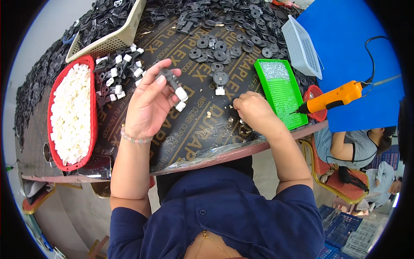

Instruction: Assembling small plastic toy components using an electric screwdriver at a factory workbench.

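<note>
My left hand (pixel 148 101) is raised palm-up over the table, its thumb and fingers closed on a black plastic part (pixel 169 79) with a white cap (pixel 180 93) at its end. Just below that cap, another white piece (pixel 180 106) shows. Over the table's near side, my right hand (pixel 254 110) is closed, fingertips pointing down by small loose bits (pixel 230 121); whatever it may hold is hidden. Between the hands and a little farther off lies a black wheel-shaped part (pixel 221 78) with a white block (pixel 220 91).
A red basket (pixel 93 108) of white caps stands left, by black-and-white parts (pixel 115 75). Beyond is a beige basket (pixel 137 26) of black parts. Black discs (pixel 215 49) lie far off. Right are a green tray (pixel 260 71) of metal pieces, a grey basket (pixel 302 47) and an orange electric screwdriver (pixel 334 97).
</note>
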`<state>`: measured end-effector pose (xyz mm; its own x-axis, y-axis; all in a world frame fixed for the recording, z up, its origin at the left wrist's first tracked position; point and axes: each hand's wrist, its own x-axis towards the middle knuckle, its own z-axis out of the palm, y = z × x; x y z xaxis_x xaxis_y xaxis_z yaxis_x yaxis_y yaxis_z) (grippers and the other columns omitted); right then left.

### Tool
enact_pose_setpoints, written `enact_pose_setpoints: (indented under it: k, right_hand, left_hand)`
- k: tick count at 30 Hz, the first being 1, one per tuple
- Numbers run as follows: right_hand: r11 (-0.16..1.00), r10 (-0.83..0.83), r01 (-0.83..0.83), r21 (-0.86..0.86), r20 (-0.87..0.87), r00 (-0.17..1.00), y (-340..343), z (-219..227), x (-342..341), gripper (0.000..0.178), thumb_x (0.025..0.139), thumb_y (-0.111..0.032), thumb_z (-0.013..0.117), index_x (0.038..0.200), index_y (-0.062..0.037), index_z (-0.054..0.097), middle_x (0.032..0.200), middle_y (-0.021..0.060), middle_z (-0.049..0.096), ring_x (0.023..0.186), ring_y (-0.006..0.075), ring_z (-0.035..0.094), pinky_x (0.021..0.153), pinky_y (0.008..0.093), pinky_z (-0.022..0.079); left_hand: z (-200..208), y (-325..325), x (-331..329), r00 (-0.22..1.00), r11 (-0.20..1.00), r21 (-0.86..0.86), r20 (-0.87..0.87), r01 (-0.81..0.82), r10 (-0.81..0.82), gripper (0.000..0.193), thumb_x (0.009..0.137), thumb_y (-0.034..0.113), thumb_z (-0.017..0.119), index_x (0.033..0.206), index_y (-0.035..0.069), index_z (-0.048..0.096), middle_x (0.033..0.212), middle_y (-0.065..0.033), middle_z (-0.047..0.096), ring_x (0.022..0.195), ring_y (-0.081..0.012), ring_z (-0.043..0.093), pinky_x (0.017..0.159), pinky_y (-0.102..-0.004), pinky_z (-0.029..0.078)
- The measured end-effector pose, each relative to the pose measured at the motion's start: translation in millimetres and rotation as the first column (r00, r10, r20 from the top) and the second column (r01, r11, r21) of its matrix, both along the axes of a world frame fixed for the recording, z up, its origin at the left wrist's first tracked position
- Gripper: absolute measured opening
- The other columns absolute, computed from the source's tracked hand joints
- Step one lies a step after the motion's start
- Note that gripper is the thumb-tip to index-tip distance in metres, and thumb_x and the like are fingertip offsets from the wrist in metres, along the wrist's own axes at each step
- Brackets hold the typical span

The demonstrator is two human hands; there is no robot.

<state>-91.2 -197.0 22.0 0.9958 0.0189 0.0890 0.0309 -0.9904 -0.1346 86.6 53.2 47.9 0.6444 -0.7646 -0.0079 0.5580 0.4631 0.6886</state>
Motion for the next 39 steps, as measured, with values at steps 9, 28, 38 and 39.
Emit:
enact_pose_setpoints:
  k: [9, 28, 38, 39]
  right_hand:
    - [0.967, 0.002, -0.022, 0.252, 0.080, 0.997, -7, 13, 20, 0.013, 0.077, 0.001, 0.066, 0.089, -0.0031, 0.061, 0.082, 0.0121, 0.066, 0.086, 0.0337, 0.065, 0.078, 0.0448, 0.052]
    - [0.886, 0.135, -0.264, 0.380, 0.335, 0.933, 30, 69, 84, 0.027, 0.084, 0.000, 0.073, 0.109, -0.0048, 0.066, 0.094, 0.0084, 0.070, 0.088, 0.0250, 0.068, 0.077, 0.0368, 0.055]
    - [0.986, -0.084, 0.086, 0.142, -0.020, 0.996, -64, 16, 134, 0.026, 0.078, -0.001, 0.075, 0.104, -0.0031, 0.071, 0.093, 0.0146, 0.071, 0.091, 0.0339, 0.069, 0.082, 0.0444, 0.055]
    - [0.986, -0.078, 0.080, 0.145, -0.020, 0.997, -64, 14, 137, 0.026, 0.078, -0.001, 0.075, 0.104, -0.0031, 0.071, 0.093, 0.0146, 0.071, 0.091, 0.0339, 0.069, 0.082, 0.0444, 0.055]
  left_hand:
    - [-11, -11, -11, 0.993, 0.997, 0.018, -0.089, 0.076, -0.074, 0.034, 0.100, 0.008, 0.056, 0.134, 0.006, 0.055, 0.131, -0.0159, 0.062, 0.099, -0.0212, 0.065, 0.090, -0.0385, 0.055]
    - [-26, -25, -18, 0.971, 0.991, 0.053, -0.213, 0.121, -0.107, 0.029, 0.104, 0.005, 0.047, 0.132, 0.001, 0.054, 0.117, -0.0127, 0.065, 0.103, -0.0215, 0.066, 0.089, -0.0352, 0.055]
    - [-25, -23, -9, 0.993, 0.983, 0.181, -0.110, -0.031, 0.052, 0.025, 0.101, 0.006, 0.056, 0.126, 0.003, 0.053, 0.127, -0.0191, 0.066, 0.092, -0.0179, 0.067, 0.078, -0.0277, 0.055]
    - [-25, -22, -8, 0.991, 0.983, 0.175, -0.117, -0.049, 0.070, 0.025, 0.100, 0.004, 0.057, 0.125, 0.004, 0.054, 0.126, -0.0187, 0.067, 0.090, -0.0174, 0.067, 0.076, -0.0272, 0.054]
